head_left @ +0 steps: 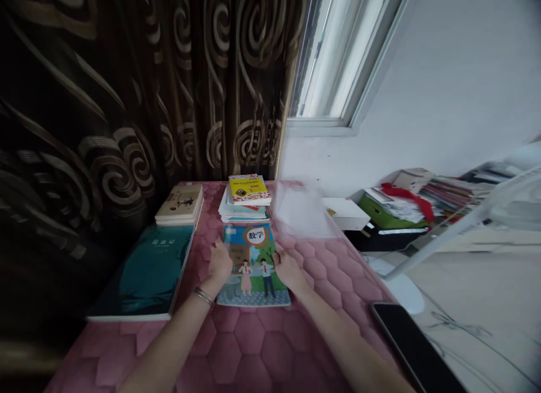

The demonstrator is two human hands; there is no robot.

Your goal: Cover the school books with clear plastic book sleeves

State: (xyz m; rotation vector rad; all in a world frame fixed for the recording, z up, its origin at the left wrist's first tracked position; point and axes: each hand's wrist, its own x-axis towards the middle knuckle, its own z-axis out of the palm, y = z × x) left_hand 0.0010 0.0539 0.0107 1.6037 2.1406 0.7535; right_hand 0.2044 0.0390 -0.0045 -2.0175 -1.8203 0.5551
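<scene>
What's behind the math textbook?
Behind the math textbook sits a stack of books topped by a yellow book, with a clear plastic sheet to its right. The lower books' covers are hidden by those above them.

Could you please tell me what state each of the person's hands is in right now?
Left hand: open, resting on the left edge of a glossy blue-green maths textbook.
Right hand: open, resting on the book's right edge.
</scene>
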